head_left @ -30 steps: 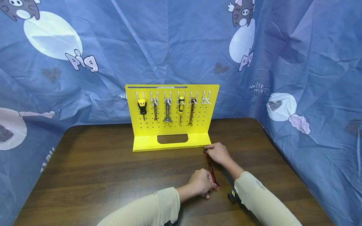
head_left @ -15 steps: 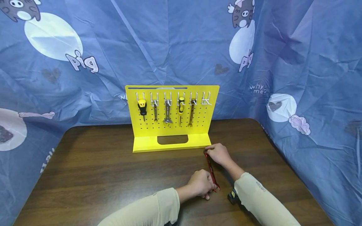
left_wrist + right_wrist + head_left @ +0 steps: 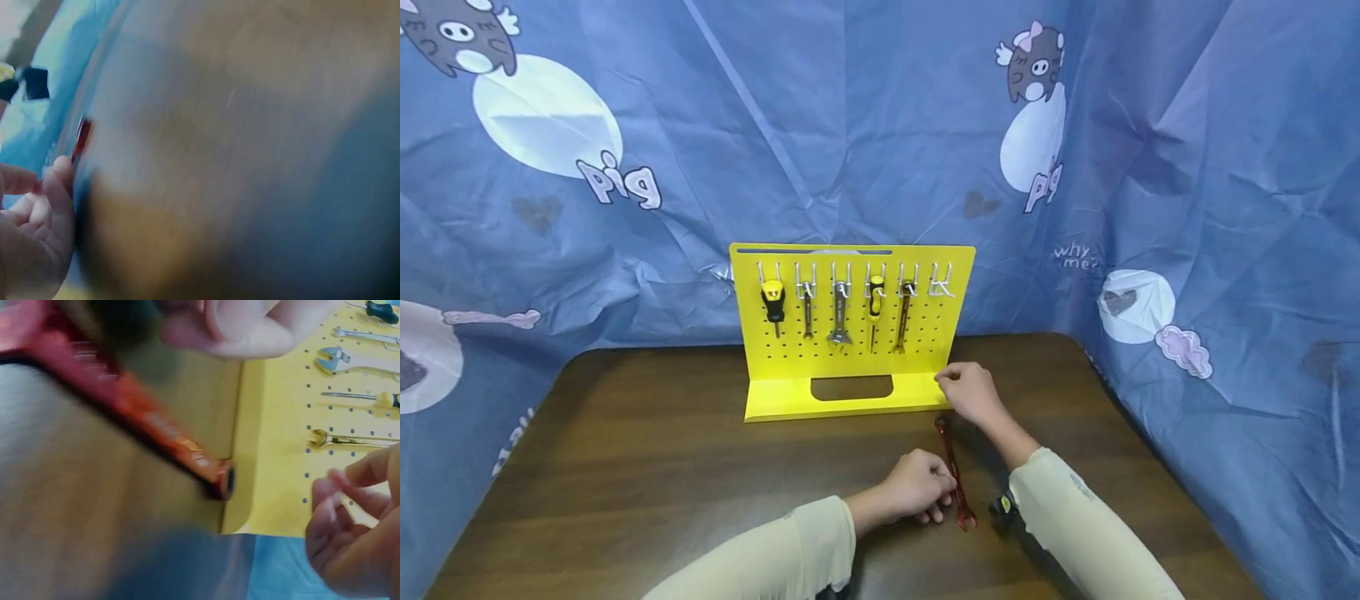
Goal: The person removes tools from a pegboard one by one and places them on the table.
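On my head feed, the yellow pegboard [image 3: 852, 365] stands upright on the brown table [image 3: 647, 467]. From left to right I count a stubby yellow-and-black screwdriver [image 3: 773, 302], a small wrench [image 3: 808, 312], an adjustable wrench [image 3: 840, 315], a slimmer screwdriver [image 3: 875, 307] and a gold-toned wrench [image 3: 903, 318], all hanging from hooks. Nearer me comes the left hand [image 3: 913, 483], fingers loosely bent and grasping nothing; its fingertips are right at the red wrench [image 3: 956, 485], though I can't tell whether they touch it. That wrench lies on the table between the two hands, its ring end just short of the board's base, its open jaw end toward me. Farthest right, the right hand [image 3: 970, 392] hovers by the base's right corner, thumb and fingers loosely curled, holding nothing.
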`<state>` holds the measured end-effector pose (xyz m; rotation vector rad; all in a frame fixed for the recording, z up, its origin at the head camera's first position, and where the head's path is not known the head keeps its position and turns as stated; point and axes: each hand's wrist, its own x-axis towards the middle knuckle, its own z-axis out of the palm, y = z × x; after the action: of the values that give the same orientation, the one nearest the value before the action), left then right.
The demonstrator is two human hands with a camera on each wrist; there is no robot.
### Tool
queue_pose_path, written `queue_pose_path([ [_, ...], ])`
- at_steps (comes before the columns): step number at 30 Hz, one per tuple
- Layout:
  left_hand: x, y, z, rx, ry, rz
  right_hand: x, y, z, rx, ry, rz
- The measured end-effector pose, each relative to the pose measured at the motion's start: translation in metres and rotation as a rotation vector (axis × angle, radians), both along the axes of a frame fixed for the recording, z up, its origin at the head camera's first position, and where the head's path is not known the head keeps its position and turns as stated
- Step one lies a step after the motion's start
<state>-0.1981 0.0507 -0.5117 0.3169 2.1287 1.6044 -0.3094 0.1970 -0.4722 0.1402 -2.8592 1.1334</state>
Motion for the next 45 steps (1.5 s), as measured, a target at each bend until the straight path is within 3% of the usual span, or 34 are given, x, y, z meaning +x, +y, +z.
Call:
queue_pose_path([
  [3,-0.02,-0.013,0.001,-0.002,0.093,0.038,-0.011,-0.012,0.008,-0.15,0.055,0.04],
  [6,-0.044,-0.026,0.008,-0.02,0.17,0.094,-0.02,-0.023,0.016,-0.223,0.134,0.051],
  [9,-0.067,-0.036,0.018,-0.026,0.226,0.148,-0.024,-0.034,0.027,-0.244,0.226,0.053],
  [15,-0.1,-0.051,0.035,-0.005,0.232,0.22,-0.03,-0.05,0.047,-0.206,0.383,0.122],
  [21,-0.11,-0.057,0.038,-0.022,0.203,0.259,-0.036,-0.063,0.059,-0.155,0.361,0.142],
  [29,-0.121,-0.054,0.037,-0.043,0.215,0.249,-0.042,-0.066,0.074,-0.092,0.296,0.126],
  [37,-0.127,-0.05,0.038,-0.1,0.225,0.252,-0.045,-0.064,0.076,-0.17,0.268,0.143],
  [45,-0.127,-0.046,0.032,-0.119,0.277,0.262,-0.048,-0.062,0.073,-0.203,0.338,0.137],
])
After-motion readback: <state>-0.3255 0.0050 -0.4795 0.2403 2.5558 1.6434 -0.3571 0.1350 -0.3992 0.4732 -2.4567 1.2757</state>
